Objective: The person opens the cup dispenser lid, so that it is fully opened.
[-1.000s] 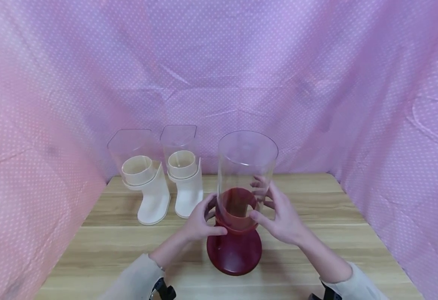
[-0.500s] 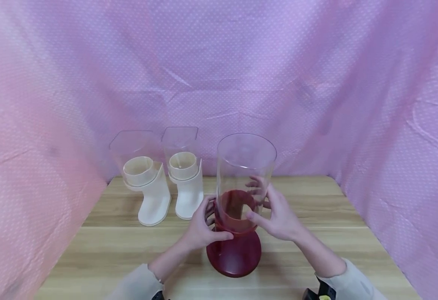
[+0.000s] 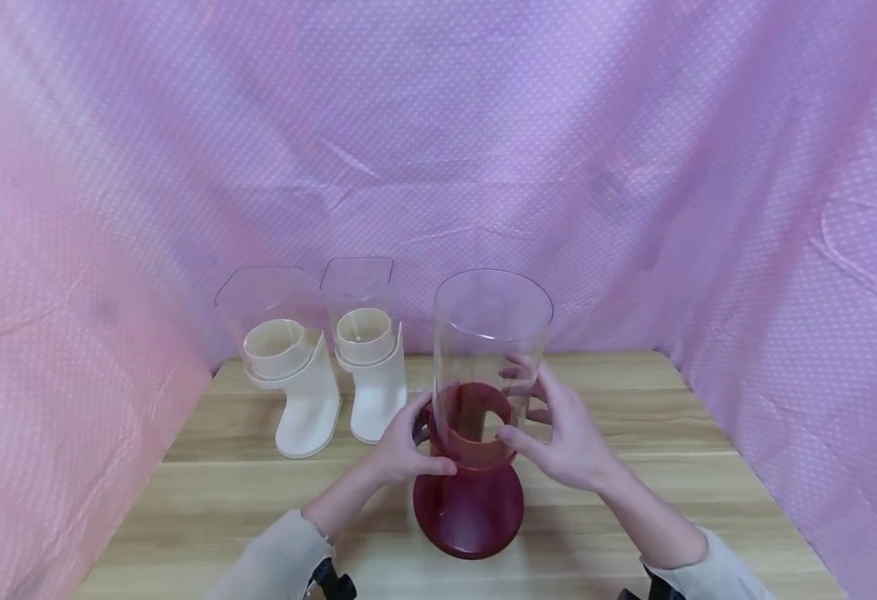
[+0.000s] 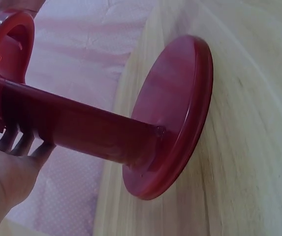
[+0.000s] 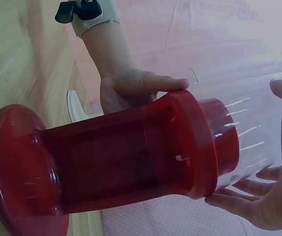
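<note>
A dark red stand with a round base and a ring-shaped top stands upright in front of me. Its base rests on the wood in the left wrist view. A clear open-topped cylinder sits around the stand's narrower inner ring, above the wide red collar. My left hand holds the collar from the left, thumb in front and fingers behind. Around the cylinder's lower right side curls my right hand, thumb in front, fingers seen through the clear wall.
To the left, two cream stands, one nearer the edge and one beside it, each carry a clear angular container. A wood-grain table lies under everything. Pink dotted cloth hangs behind and at both sides.
Both hands keep their hold and the stand stays in place. My left thumb slid slightly right along the collar, then back. The head view shifted a little.
</note>
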Demonstrator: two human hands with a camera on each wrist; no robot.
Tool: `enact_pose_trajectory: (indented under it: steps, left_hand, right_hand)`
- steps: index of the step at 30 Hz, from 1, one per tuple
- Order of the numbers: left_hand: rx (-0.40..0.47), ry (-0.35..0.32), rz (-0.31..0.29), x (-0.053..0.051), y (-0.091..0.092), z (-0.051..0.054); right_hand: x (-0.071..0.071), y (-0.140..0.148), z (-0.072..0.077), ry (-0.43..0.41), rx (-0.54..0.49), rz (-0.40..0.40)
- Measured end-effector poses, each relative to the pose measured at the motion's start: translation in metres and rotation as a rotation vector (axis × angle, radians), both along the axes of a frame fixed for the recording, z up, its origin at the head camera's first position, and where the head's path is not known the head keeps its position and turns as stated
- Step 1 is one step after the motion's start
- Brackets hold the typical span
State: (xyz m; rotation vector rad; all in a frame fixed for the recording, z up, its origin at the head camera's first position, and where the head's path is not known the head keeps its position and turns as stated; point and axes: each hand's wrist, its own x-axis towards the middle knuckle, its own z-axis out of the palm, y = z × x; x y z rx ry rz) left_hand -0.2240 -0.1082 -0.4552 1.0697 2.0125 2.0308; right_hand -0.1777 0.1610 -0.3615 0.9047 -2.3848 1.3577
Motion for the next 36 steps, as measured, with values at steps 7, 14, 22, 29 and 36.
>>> enact_pose_trajectory:
  steps: [7, 14, 22, 29, 36]
  left_hand:
    - [-0.057, -0.013, 0.087, 0.01, 0.003, 0.006]
    - [-0.053, 0.018, 0.116, 0.012, 0.0, 0.005]
    - [-0.042, 0.011, -0.074, -0.01, -0.006, 0.01]
    - [-0.065, -0.003, 0.044, 0.0, -0.001, 0.01]
    - [-0.127, 0.056, 0.2, 0.012, 0.003, 0.007]
  right_hand:
    - [-0.005, -0.006, 0.001, 0.005, 0.011, 0.001]
    - [-0.01, -0.002, 0.002, -0.011, -0.011, 0.044]
    - [-0.007, 0.005, 0.004, -0.014, -0.032, 0.046]
    - [-0.011, -0.001, 0.007, 0.005, 0.0, 0.042]
    - [-0.018, -0.003, 0.005, -0.007, -0.008, 0.074]
